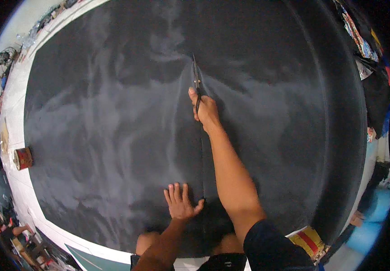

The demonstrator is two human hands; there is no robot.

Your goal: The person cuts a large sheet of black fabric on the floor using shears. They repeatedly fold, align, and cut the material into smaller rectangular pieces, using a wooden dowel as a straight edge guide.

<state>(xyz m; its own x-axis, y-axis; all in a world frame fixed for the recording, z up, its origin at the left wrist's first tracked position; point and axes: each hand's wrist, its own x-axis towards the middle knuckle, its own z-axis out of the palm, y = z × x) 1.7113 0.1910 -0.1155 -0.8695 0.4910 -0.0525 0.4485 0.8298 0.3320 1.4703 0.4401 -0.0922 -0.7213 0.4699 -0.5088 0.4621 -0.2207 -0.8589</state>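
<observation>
Scissors [197, 77] in the right fingers [192, 93], blades pointing away over a black sheet [113, 135].
From my remote seat I see the right fingers wrapped round the dark handles, slim blades reaching ahead of them; how far the blades part I cannot tell. The left fingers [177, 193] hold nothing, spread wide and flat on the sheet, nearer the body. I judge the scissors rigid and light, best gripped by the handles; the sheet seems soft, thin, perhaps slippery, so I would press it flat beside the thin line [202, 153] just right of the left fingers, cut or crease unclear. It spreads beneath and around all the fingers, black with a cloudy pale sheen, puckering by the blades.
</observation>
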